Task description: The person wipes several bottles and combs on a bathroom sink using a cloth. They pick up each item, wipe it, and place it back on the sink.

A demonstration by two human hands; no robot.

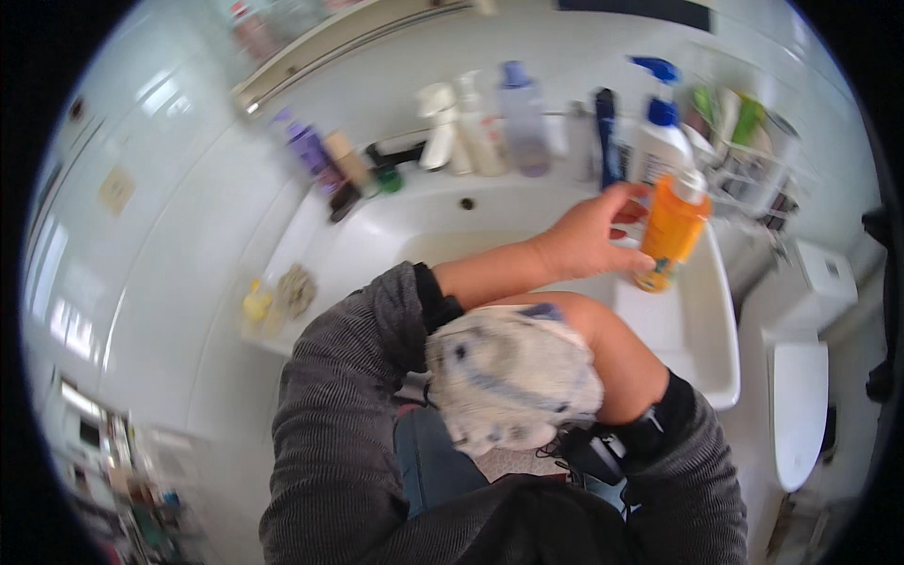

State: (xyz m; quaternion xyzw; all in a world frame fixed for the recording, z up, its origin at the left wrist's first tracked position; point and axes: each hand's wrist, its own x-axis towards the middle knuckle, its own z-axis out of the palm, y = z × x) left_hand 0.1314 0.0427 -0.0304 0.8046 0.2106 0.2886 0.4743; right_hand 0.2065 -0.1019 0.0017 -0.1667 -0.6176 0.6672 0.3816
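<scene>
At the washbasin [720, 311]'s right side, the orange pump bottle [676, 226] is met but not enclosed by the left hand [595, 235]'s parted grip; the right hand's, hidden by a pale cloth [513, 377], cannot be told.

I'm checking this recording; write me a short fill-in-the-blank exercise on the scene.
1. The plastic bottle with a white pump at the bare left hand is coloured ____.
2. The white plastic bottle behind it has a ____ pump.
3. The white toilet stands to the ____ of the white basin.
Missing words: orange; blue; right.
</scene>
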